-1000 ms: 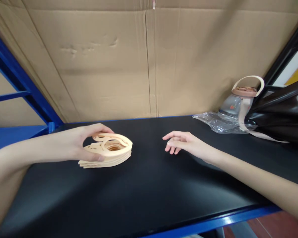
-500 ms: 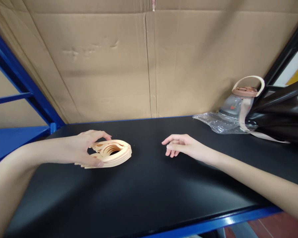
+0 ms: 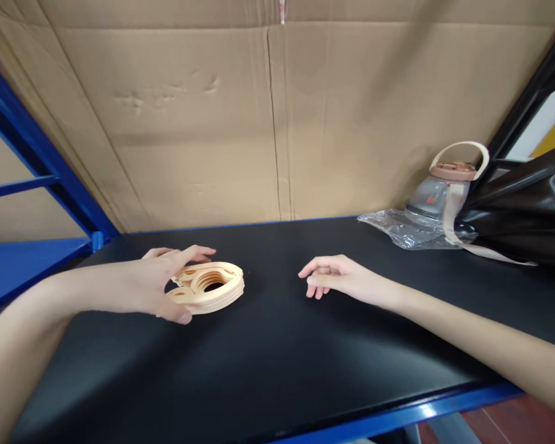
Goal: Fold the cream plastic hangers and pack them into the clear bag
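Observation:
A stack of flat peach-coloured ring-shaped pieces (image 3: 213, 287) lies on the black table top (image 3: 277, 357), left of centre. My left hand (image 3: 164, 280) is at the stack's left side. Its fingers stretch out over the top of the stack, its thumb lies by the near edge, and the grip looks loosened. My right hand (image 3: 335, 277) rests on the table to the right of the stack, well apart from it. Its fingers are loosely curled and hold nothing.
A cardboard wall (image 3: 277, 123) closes the back. At the far right stand a clear bottle with a pinkish lid and strap (image 3: 437, 191), crumpled clear plastic (image 3: 398, 228) and a black bag (image 3: 522, 209). Blue shelf framing (image 3: 37, 160) runs along the left and the front edge.
My left hand lowered the stack onto the table and its fingers have spread off it. My right hand stayed nearly still, curling slightly.

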`<state>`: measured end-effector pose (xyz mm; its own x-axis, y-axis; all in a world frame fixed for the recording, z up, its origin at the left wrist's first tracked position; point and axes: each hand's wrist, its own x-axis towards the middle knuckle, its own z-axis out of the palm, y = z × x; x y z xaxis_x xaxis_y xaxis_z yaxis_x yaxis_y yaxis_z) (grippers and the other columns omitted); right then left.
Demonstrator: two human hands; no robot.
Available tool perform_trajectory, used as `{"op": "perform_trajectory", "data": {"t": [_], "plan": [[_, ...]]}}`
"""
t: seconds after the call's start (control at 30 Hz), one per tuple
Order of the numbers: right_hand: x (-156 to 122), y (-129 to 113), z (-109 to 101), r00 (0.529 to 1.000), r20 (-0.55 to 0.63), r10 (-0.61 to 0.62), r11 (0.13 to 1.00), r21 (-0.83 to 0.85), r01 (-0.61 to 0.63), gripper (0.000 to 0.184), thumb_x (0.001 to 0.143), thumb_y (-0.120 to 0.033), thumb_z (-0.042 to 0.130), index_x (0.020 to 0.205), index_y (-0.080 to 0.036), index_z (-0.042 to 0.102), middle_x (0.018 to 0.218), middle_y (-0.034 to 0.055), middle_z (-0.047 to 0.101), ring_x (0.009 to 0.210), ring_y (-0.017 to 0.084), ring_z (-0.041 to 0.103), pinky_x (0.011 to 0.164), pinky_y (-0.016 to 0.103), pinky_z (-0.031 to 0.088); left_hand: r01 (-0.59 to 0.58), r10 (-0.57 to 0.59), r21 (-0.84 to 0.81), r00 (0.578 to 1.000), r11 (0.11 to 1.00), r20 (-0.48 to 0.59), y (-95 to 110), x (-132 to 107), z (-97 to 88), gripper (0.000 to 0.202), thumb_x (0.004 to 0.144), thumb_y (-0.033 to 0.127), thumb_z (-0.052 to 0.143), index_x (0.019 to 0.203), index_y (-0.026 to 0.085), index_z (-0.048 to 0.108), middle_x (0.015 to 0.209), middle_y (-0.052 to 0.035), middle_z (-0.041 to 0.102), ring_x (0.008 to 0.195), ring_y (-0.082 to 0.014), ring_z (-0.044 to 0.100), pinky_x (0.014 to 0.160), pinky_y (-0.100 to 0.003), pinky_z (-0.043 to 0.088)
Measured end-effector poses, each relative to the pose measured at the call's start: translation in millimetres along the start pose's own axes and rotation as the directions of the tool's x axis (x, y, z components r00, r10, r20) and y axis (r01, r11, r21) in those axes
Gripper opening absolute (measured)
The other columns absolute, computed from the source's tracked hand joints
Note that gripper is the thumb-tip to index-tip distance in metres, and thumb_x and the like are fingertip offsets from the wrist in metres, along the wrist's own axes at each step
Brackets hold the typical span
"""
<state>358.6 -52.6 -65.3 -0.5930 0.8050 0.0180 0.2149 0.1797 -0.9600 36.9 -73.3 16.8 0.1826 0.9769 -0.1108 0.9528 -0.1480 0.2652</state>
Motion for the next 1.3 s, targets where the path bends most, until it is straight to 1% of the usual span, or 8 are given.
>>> {"op": "perform_trajectory", "data": {"t": [0.13,0.23,0.5,0.7,0.8,0.97,1.1,1.3], "plan": [[0,1,0,1.000,0.010,-0.005,1.000,-0.001,0.005,0.025,0.087,-0.037,0.057,0.099,-0.015,0.062,0.079,0.0048,0.069,0.069,0.014,0.062,0.068,0.028,0.048,-0.063,0.051,0.070,0.986,0.996,0.161,-6,6,-0.8,0.108,0.052,0.028,0.072,0.147,0.034,0.022,0.124,0.0019,0.063,0.132,-0.0353,0.034,0.107,-0.049,0.026],[0,1,0,1.000,0.012,-0.005,1.000,0.000,0.005,0.026,0.087,-0.037,0.058,0.099,-0.015,0.062,0.079,0.0048,0.069,0.069,0.014,0.063,0.068,0.028,0.048,-0.098,0.081,0.094,0.982,0.991,0.173,-2,10,2.6,0.103,0.055,0.022,0.066,0.148,0.030,0.021,0.119,-0.0006,0.066,0.124,-0.0363,0.045,0.109,-0.053,0.020],[3,2,-5,1.000,0.011,-0.001,1.000,-0.022,0.002,0.025,0.087,-0.036,0.057,0.100,-0.016,0.062,0.080,0.0045,0.069,0.068,0.013,0.063,0.066,0.027,0.049,-0.062,0.046,0.059,0.969,0.996,0.244,3,15,7.1,0.103,0.054,0.020,0.057,0.149,0.032,0.018,0.120,-0.0043,0.063,0.127,-0.0403,0.037,0.088,-0.042,0.045],[3,-2,-19,0.997,-0.017,-0.077,0.974,-0.217,0.072,0.024,0.090,-0.033,0.051,0.104,-0.016,0.060,0.082,0.0046,0.069,0.071,0.015,0.064,0.069,0.028,0.050,-0.217,0.179,0.125,0.948,0.968,0.264,26,53,11.0,0.104,0.053,0.027,0.062,0.148,0.029,0.019,0.121,-0.0071,0.062,0.126,-0.0424,0.039,0.094,-0.047,0.039],[0,-10,-39,0.977,-0.132,-0.165,0.780,-0.624,0.048,0.024,0.090,-0.035,0.051,0.105,-0.020,0.062,0.085,0.0029,0.070,0.076,0.017,0.065,0.072,0.029,0.048,-0.325,0.272,0.170,0.922,0.930,0.275,54,90,15.9,0.110,0.051,0.034,0.066,0.149,0.024,0.016,0.131,-0.0109,0.057,0.125,-0.0413,0.042,0.099,-0.048,0.034],[-6,-15,-96,0.892,-0.435,-0.123,0.214,-0.889,-0.404,0.029,0.093,-0.037,0.046,0.113,-0.021,0.060,0.101,0.0055,0.071,0.093,0.020,0.065,0.076,0.028,0.047,-0.382,0.316,0.170,0.893,0.908,0.320,101,148,23.1,0.115,0.050,0.044,0.068,0.149,0.023,0.013,0.143,-0.0130,0.045,0.130,-0.0421,0.037,0.104,-0.051,0.029],[-13,-7,-133,0.778,-0.621,-0.098,0.050,-0.783,-0.619,0.037,0.091,-0.038,0.049,0.109,-0.008,0.061,0.110,0.0220,0.065,0.108,0.034,0.059,0.079,0.039,0.046,-0.384,0.320,0.149,0.887,0.911,0.332,116,170,26.7,0.120,0.048,0.044,0.068,0.150,0.021,0.008,0.148,-0.0148,0.037,0.128,-0.0409,0.039,0.100,-0.046,0.036],[-12,7,-133,0.694,-0.719,0.013,-0.052,-0.694,-0.718,0.037,0.078,-0.018,0.063,0.113,-0.008,0.059,0.100,0.0219,0.069,0.094,0.033,0.067,0.071,0.036,0.047,-0.379,0.324,0.123,0.889,0.917,0.323,108,170,25.6,0.126,0.048,0.053,0.070,0.151,0.020,0.005,0.152,-0.0160,0.030,0.133,-0.0428,0.032,0.106,-0.052,0.026]]}}
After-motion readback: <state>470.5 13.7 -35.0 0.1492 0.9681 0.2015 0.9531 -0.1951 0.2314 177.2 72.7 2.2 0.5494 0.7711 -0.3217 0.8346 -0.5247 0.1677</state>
